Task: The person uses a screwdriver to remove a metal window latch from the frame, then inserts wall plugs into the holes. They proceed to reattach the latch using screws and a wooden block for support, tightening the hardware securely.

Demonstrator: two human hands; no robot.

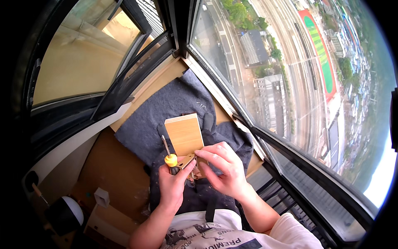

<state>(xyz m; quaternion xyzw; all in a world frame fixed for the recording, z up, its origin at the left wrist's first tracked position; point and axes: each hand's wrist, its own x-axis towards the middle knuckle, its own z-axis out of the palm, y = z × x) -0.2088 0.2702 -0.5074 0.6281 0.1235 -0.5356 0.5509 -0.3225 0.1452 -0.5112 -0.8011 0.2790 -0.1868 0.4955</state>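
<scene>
Our left hand point(171, 186) curls round a yellow-and-black screwdriver point(171, 160), shaft pointing far, and pinches a brass-toned metal plate point(185, 162) against the thumb. Our right hand point(222, 169), fingers bent, reaches the plate's right end; whether it pinches, we cannot tell. Plate at the near end of a pale wooden block point(185, 133). Beyond, grey cloth point(153, 106); right, a large window point(286, 83).

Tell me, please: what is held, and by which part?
The left hand holds a screwdriver by its handle and a metal bracket by its near edge; right fingers are at its right end, grip unclear.
</scene>
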